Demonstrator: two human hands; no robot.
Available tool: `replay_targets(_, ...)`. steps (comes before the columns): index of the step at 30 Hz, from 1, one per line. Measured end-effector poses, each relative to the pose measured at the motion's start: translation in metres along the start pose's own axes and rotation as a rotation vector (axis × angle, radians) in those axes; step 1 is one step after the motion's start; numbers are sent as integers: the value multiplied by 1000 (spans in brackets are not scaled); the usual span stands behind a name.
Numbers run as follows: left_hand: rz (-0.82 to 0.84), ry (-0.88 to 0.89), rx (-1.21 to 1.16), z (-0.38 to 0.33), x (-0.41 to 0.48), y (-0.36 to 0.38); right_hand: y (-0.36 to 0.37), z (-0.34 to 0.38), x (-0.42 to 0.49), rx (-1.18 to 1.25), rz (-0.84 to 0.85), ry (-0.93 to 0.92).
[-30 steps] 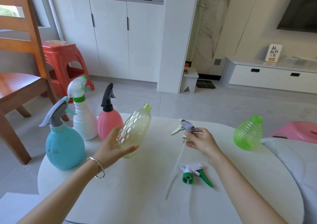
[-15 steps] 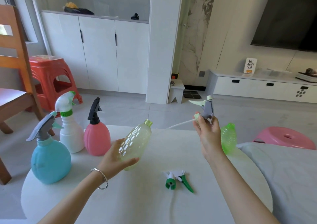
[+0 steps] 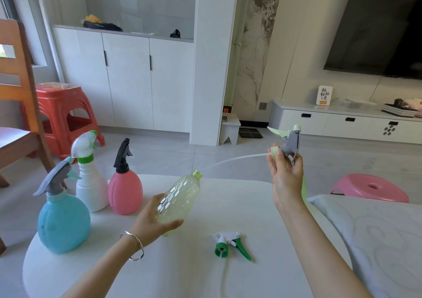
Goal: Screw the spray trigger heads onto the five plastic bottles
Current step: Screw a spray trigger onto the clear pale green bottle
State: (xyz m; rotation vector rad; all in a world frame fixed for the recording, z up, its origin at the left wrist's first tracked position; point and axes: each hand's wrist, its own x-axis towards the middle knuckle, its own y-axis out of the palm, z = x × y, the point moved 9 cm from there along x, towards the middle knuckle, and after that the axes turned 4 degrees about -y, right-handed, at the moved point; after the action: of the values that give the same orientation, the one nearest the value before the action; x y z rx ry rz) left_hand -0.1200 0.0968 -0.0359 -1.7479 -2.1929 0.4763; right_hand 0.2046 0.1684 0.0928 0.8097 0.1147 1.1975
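Bottle four of five, going by what's on the desk (image 3: 159,275). My left fingers (image 3: 153,206) are wrapped round the lower body of the clear yellowish bottle (image 3: 180,197). It's tilted so its open threaded neck points up and away, toward my other side. My right fingers (image 3: 298,164) are pinching the grey trigger head (image 3: 290,141) near its collar, up higher than the bottle neck. The long white dip tube (image 3: 235,159) trails sideways from them toward the neck. The tip is close to the opening, but I can't tell if it's in yet.

What I reckon matters here is getting the tube in first. It looks floppy, so I'd steer the tip into the neck before fussing with the collar. Then slide the head down till the collar sits flat on the threads. Bottle and head need to be in one line or it'll likely cross-thread. I'd spin the collar, not the whole head, and grip gently, because that thin plastic probably dents.

Out past my left fingers, the blue bottle (image 3: 64,222), white bottle (image 3: 91,188) and pink bottle (image 3: 125,192) stand with heads on. Between my wrists, the green and white trigger head (image 3: 230,244) lies on the desk. A sliver of the green bottle (image 3: 303,190) peeks out behind my right wrist.
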Motion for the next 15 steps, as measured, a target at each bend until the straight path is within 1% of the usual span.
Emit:
replay_targets(5,-13,26,-13,-2,-1,-3,4,-5,-4,-19,44,30)
replay_targets(8,-9,57,4,-7,-4,-4,12,-15,-12,-45,110,76)
replay_targets(13,115,131,50,-24,-11,9,30,-43,-37,-121,267,181)
replay_targets(15,127,149,46,-30,-12,11,35,-47,-42,-137,307,202)
